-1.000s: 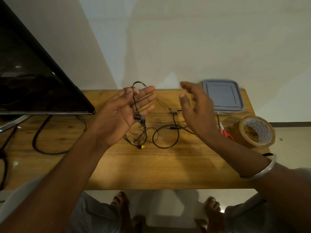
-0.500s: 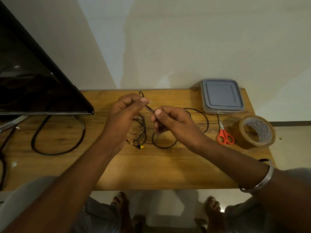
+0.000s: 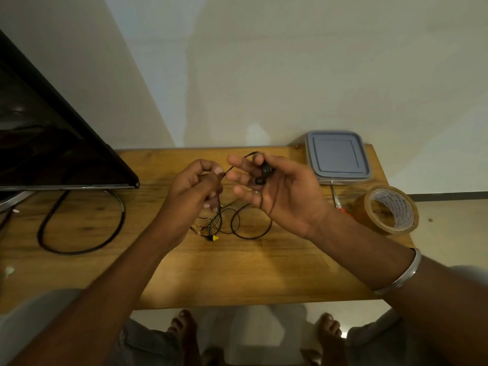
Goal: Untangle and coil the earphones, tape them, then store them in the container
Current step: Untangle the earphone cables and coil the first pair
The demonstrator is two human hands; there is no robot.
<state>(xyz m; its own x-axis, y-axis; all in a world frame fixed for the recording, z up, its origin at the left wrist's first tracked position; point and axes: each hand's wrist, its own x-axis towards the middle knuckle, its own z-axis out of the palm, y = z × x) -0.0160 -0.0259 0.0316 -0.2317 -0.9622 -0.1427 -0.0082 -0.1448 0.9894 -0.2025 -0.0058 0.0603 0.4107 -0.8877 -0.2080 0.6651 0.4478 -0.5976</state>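
Wooden table (image 3: 264,273), one earphones set (image 3: 264,170) in left hand (image 3: 194,192) and right hand (image 3: 287,198) grip, one container (image 3: 338,157)

Setting: a room in a home, low light.
Flat-screen television (image 3: 52,143) stands on a plain wooden table (image 3: 237,273) pushed against a bare painted wall (image 3: 290,75); its black cable (image 3: 79,241) loops loose over the tabletop; pale floor (image 3: 449,220) to the right; the person's bare feet (image 3: 184,331) under the table edge.
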